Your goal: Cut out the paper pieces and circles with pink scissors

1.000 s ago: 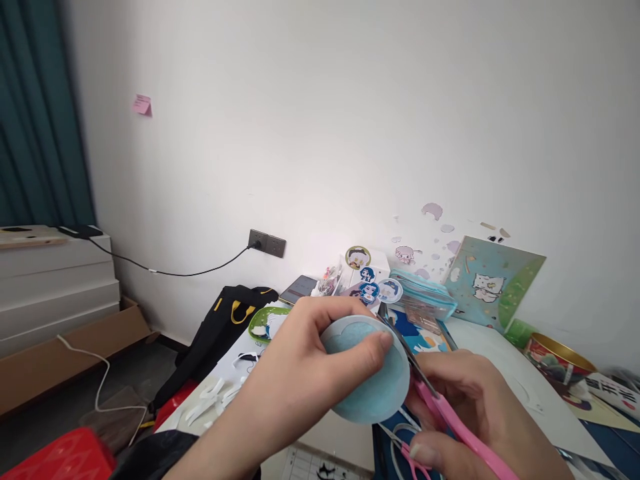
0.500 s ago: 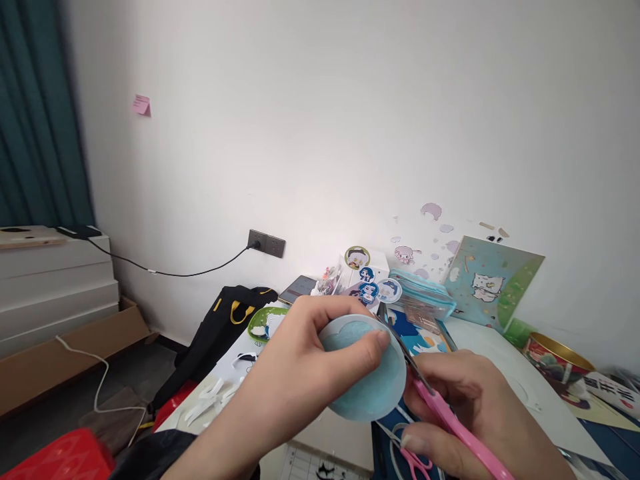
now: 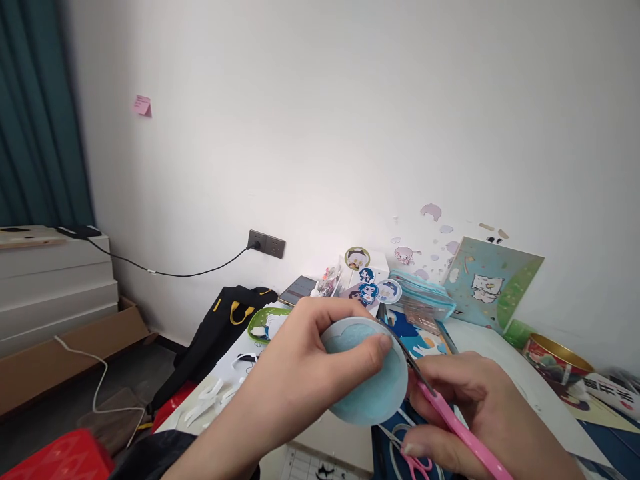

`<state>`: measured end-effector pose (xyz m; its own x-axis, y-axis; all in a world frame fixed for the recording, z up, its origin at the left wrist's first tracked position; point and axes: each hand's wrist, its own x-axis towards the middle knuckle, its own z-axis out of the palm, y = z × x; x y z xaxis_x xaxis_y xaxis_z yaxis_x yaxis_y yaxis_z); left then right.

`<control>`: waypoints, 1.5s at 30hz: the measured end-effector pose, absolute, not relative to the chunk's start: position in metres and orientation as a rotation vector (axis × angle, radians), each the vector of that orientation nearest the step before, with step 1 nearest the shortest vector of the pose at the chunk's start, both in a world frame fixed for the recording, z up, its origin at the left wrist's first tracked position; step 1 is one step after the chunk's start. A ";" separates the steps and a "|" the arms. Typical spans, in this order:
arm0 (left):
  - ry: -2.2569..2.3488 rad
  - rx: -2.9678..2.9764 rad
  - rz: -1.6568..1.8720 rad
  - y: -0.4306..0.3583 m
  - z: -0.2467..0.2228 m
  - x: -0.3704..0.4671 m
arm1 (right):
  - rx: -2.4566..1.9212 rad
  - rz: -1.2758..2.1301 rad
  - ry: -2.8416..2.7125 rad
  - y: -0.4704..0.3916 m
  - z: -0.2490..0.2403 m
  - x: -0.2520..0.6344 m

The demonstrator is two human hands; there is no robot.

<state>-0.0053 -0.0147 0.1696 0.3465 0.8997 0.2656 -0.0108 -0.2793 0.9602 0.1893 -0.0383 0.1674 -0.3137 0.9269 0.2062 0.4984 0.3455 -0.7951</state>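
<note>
- Disc (image 3: 367,393), round and pale blue, with a lighter rim: was held up in the air at the centre, with the face turned toward the camera.
- Left hand (image 3: 310,367): closed on the disc from the left side, with the thumb pressed across the face and the fingers mostly hidden behind; could not tell how far behind these reached.
- Right hand (image 3: 473,393): curled around pink-handled scissors (image 3: 453,418), with blades set at the upper right edge of the disc; could not tell how wide between the blades.
- Looked light and thin; seemed stiff enough to stay flat under one thumb, but probably easy to crease at the rim.
- Appeared smooth, so perhaps a little slippery under dry skin.
- Best held, in judgement, flat at the left side, between thumb and fingers, with the thumb tip farther from the blades.
- Nearby: second pink pair (image 3: 419,463) lower down, beside the right thumb; white paper scraps (image 3: 207,400) at left.
</note>
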 end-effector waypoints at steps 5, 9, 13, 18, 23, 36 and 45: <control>0.843 1.607 1.097 -0.014 0.172 -0.006 | -1.150 0.900 -1.889 -0.035 0.157 0.197; 0.901 1.630 1.093 -0.015 0.174 -0.006 | -1.049 1.009 -1.735 -0.035 0.155 0.200; 0.843 1.651 1.112 -0.013 0.170 -0.006 | -1.132 1.051 -1.730 -0.034 0.158 0.188; 0.769 1.600 1.156 -0.010 0.166 -0.005 | -1.087 1.014 -1.672 -0.031 0.156 0.174; 0.684 1.506 1.192 -0.011 0.169 -0.003 | -1.039 1.050 -1.625 -0.030 0.152 0.174; 0.738 1.523 1.176 -0.013 0.173 -0.005 | -0.974 1.160 -1.604 -0.032 0.155 0.170; 0.641 1.449 1.186 -0.009 0.167 -0.004 | -0.979 1.039 -1.536 -0.028 0.149 0.174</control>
